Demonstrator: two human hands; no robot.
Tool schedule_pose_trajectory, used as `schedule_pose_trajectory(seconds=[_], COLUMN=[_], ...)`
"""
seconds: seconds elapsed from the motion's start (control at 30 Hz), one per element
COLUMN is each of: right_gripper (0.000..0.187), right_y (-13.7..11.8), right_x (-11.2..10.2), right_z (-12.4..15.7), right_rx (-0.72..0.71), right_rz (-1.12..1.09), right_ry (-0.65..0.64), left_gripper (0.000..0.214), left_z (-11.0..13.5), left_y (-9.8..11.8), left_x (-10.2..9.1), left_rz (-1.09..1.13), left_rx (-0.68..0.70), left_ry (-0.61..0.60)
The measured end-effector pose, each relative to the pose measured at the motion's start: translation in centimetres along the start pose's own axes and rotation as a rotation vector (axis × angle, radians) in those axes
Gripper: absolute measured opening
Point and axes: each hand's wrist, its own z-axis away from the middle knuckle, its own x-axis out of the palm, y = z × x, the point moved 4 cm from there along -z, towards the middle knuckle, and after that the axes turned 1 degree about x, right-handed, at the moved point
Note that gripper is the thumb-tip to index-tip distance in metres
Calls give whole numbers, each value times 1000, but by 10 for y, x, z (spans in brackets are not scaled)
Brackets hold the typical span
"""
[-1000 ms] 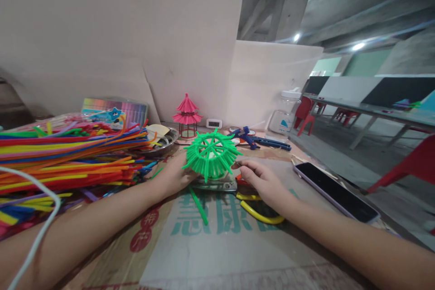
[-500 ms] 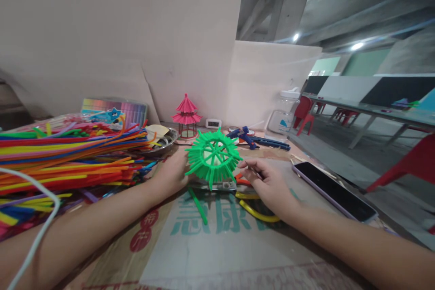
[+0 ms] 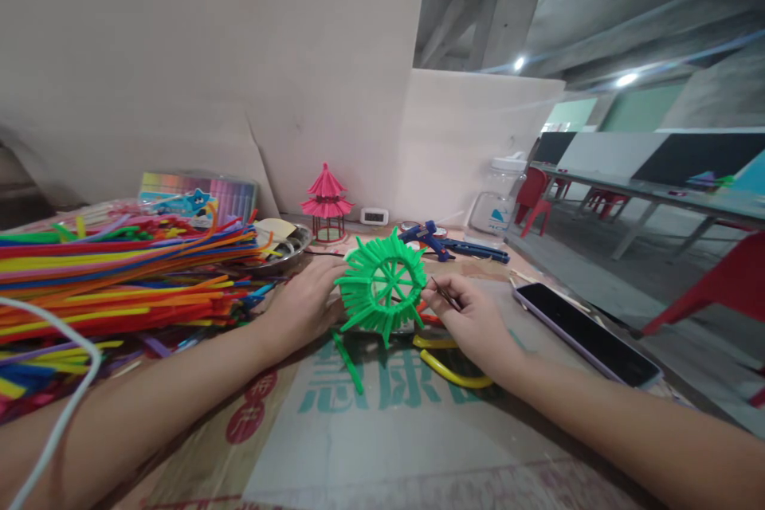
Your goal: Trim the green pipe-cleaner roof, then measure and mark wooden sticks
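Observation:
A round green pipe-cleaner frame, spoked like a wheel with bristling ends, is held up on edge over the cardboard-covered table. My left hand grips its left side with curled fingers. My right hand is closed at its right rim, pinching a thin dark tool that I cannot name. A loose green pipe cleaner lies below the frame. Under my right hand lie yellow-handled pliers.
A big heap of coloured pipe cleaners fills the left. Behind stand a pink pagoda model, a metal dish, a marker box, a blue glue gun and a jar. A phone lies right, near the table edge.
The green frame has been tipped from lying dome-up to standing on edge, facing me. My right hand rose from the table to its right rim, now pinching the thin tool.

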Motion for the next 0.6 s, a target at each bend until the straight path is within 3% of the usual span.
schedule_pose_trajectory(seconds=[0.17,0.3,0.4,0.6], right_gripper=[24,26,24,14], right_y=[9,17,20,31], right_x=[6,12,12,2], right_z=[-5,-10,-14,-26], right_rx=[33,-22,-82,-129], right_rz=[-36,189,378,536], right_ry=[-85,-227,-322,-341], left_gripper=[36,34,35,31], left_z=[0,3,6,4], left_y=[-27,-54,-64,-62], left_x=[12,22,23,24], left_rz=[138,142,137,122], left_rx=[-306,-421,-463,-481], left_ry=[-19,-33,-43,-69])
